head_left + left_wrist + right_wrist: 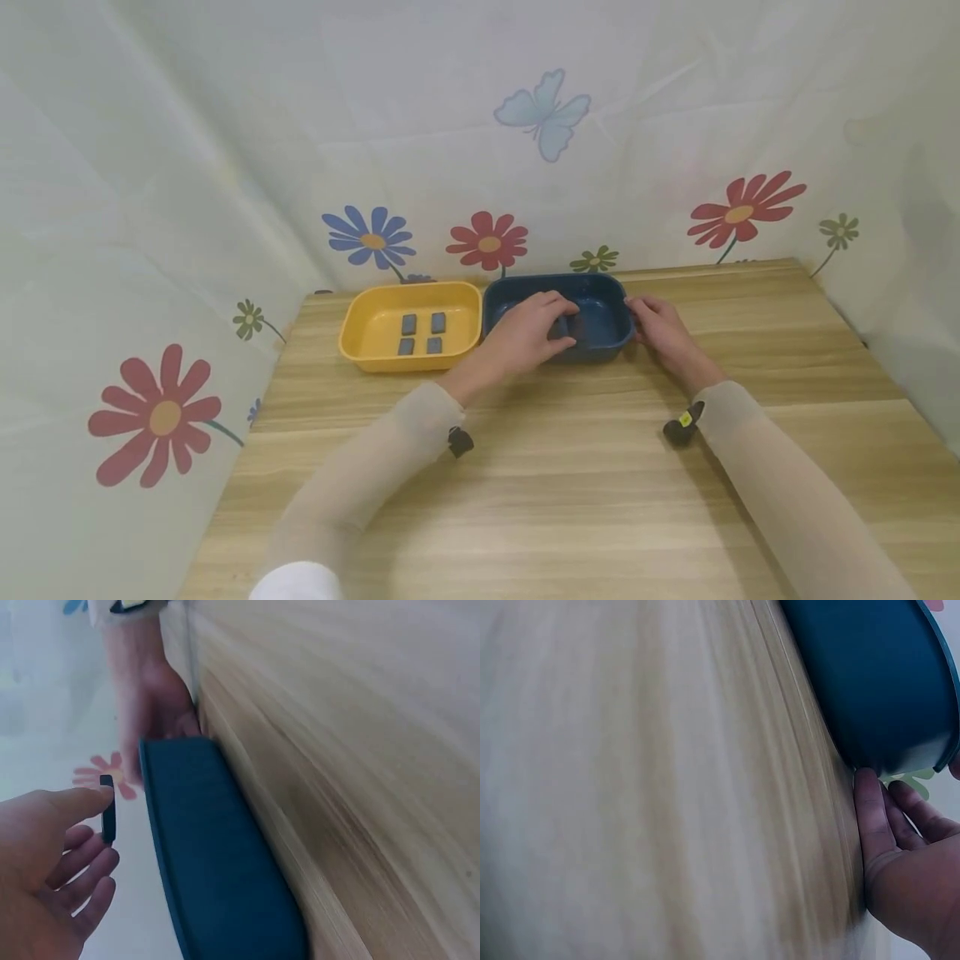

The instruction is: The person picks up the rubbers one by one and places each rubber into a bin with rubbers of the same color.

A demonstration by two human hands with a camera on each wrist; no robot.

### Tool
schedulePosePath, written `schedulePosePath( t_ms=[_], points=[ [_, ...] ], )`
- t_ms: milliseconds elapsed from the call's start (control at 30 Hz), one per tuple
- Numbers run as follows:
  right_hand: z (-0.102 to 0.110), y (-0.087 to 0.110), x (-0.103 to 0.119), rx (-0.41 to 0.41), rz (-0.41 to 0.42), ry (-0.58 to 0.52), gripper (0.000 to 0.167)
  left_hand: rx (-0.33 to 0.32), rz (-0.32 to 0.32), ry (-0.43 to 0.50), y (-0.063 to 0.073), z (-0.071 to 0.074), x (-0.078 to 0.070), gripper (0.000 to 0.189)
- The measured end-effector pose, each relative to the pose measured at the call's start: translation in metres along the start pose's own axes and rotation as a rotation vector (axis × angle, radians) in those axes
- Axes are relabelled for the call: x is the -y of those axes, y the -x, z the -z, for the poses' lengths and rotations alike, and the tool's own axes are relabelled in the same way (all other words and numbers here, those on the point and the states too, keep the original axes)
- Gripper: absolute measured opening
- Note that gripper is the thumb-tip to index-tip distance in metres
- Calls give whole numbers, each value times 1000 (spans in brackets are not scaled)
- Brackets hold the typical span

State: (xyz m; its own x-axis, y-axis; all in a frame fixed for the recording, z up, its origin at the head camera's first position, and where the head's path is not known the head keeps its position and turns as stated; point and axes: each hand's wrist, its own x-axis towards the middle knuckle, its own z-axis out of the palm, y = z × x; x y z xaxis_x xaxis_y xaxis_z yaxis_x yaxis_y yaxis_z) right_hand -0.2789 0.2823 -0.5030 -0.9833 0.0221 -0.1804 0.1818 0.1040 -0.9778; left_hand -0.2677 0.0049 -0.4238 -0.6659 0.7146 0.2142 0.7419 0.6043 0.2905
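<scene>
Left hand [525,333] pinches a dark tile [108,808] upright over the blue tray [609,287]; right hand [663,329] steadies its end, fingers relaxed.

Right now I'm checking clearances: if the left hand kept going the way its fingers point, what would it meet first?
Probably the far wall of the blue tray; the left hand, pinching a small dark tile, points across it. Depth is unclear.

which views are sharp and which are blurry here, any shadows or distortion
Head view: evenly lit and sharp, soft shadows under both arms on the table, slight wide-angle bending at the edges. Left wrist view: the wood grain is smeared, though the blue tray and the small dark piece pinched by the left hand are fairly clear. Right wrist view: the tabletop is very blurred; the right hand at the tray is clearer.
</scene>
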Motion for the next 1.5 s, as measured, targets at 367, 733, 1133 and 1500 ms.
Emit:
schedulePosePath(
  t_ms=[367,733,1133,1500],
  points=[
    [0,-3,-2,3,5,-19,49,12,86,67,-25,-20,34,46],
    [-2,-5,-1,-16,-14,-20,52,93,74,78,-42,-42,48,46],
    [1,-4,1,-2,-18,-10,53,182,72,65,-54,-46,50,45],
    [-1,-4,-3,-25,13,-53,36,182,24,64,-54,-59,61,45]
  ],
)
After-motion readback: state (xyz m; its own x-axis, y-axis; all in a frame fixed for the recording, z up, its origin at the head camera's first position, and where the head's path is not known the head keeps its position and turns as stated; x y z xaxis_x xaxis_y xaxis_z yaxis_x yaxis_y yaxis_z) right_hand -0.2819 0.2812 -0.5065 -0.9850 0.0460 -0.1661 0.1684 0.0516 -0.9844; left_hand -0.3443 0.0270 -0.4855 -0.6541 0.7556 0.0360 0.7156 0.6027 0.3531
